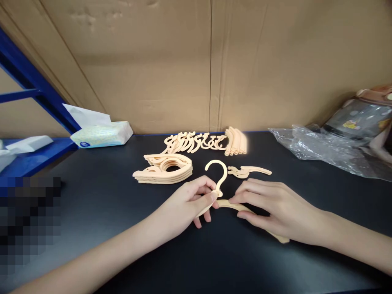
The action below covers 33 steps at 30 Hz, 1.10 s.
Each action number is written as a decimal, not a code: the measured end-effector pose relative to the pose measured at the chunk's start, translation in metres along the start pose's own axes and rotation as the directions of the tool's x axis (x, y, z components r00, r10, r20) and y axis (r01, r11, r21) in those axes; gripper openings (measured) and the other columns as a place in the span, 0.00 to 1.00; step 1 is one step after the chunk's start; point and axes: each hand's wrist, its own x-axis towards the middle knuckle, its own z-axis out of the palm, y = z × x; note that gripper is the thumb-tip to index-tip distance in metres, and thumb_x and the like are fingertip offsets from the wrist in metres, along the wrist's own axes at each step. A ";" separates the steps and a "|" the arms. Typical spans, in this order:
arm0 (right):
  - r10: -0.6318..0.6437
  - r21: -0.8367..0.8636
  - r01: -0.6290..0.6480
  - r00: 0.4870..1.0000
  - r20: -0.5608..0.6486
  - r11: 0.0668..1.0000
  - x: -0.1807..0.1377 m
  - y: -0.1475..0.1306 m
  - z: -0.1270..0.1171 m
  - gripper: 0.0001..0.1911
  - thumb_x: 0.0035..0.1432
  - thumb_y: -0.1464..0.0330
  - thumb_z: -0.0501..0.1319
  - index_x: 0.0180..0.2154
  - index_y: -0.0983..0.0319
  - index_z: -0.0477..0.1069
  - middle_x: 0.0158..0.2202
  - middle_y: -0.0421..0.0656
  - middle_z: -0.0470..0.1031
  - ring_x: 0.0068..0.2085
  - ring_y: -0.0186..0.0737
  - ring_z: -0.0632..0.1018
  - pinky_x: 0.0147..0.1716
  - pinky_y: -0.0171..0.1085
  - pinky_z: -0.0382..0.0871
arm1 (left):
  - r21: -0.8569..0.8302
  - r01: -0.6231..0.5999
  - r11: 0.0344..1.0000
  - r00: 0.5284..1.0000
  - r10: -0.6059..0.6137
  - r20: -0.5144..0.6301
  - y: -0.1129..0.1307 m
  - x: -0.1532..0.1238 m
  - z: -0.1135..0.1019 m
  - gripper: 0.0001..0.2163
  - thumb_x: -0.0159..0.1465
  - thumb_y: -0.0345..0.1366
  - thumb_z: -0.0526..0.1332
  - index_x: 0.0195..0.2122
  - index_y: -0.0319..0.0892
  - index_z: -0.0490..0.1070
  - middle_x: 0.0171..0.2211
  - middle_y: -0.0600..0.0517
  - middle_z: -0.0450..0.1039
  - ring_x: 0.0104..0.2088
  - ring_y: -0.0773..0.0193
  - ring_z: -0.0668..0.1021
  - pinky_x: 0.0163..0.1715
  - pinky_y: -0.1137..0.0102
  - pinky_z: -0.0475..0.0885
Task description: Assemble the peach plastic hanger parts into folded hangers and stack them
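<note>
A peach plastic hanger point(218, 179) lies on the black table point(101, 212), its hook pointing away from me. My left hand point(190, 204) pinches its left arm close to the hook base. My right hand point(275, 210) is closed over its right arm, whose tip point(280, 239) sticks out under the palm. Just beyond the hook lies a loose hanger piece point(248, 171). Farther back are a stack of folded hangers point(163, 169) and a row of hook pieces point(196, 143) with a bundle of arms point(235, 141).
A tissue pack point(102, 134) sits at the back left beside a blue shelf frame point(36, 87). Crumpled clear plastic point(324, 149) and a bag point(361, 116) fill the back right. A cardboard wall point(183, 61) closes off the rear.
</note>
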 end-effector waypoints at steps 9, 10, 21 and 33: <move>0.005 -0.118 -0.002 1.000 0.028 0.993 -0.002 0.004 -0.003 0.17 0.65 0.79 0.48 0.47 0.63 0.71 0.39 0.44 0.72 0.38 0.38 0.74 0.36 0.37 0.69 | -0.193 0.049 0.980 0.997 -0.035 0.076 0.003 -0.002 -0.001 0.21 0.63 0.38 0.60 0.57 0.43 0.63 0.28 0.55 0.69 0.24 0.69 0.71 0.17 0.78 0.70; -0.003 -0.118 0.006 1.000 0.026 0.993 -0.002 0.004 -0.001 0.19 0.64 0.80 0.47 0.48 0.63 0.71 0.39 0.44 0.72 0.39 0.39 0.74 0.37 0.37 0.69 | -0.205 0.062 0.977 0.995 -0.045 0.086 0.005 -0.003 0.000 0.20 0.64 0.37 0.59 0.58 0.44 0.63 0.28 0.55 0.69 0.25 0.69 0.71 0.17 0.79 0.69; -0.087 -0.109 0.083 0.996 -0.035 0.991 -0.001 0.003 0.001 0.11 0.64 0.62 0.59 0.44 0.61 0.72 0.39 0.43 0.73 0.37 0.39 0.73 0.37 0.38 0.67 | -0.346 0.102 0.933 0.993 -0.075 0.091 0.008 -0.004 0.001 0.16 0.69 0.44 0.55 0.53 0.43 0.70 0.26 0.56 0.63 0.24 0.72 0.67 0.17 0.81 0.69; -0.099 -0.145 0.078 0.984 -0.148 0.986 -0.003 0.001 0.000 0.08 0.69 0.66 0.52 0.41 0.63 0.66 0.32 0.39 0.74 0.29 0.33 0.73 0.28 0.32 0.61 | -0.388 0.110 0.915 0.990 -0.065 0.127 0.002 0.001 -0.001 0.11 0.67 0.37 0.59 0.46 0.38 0.75 0.32 0.52 0.74 0.26 0.70 0.76 0.27 0.75 0.77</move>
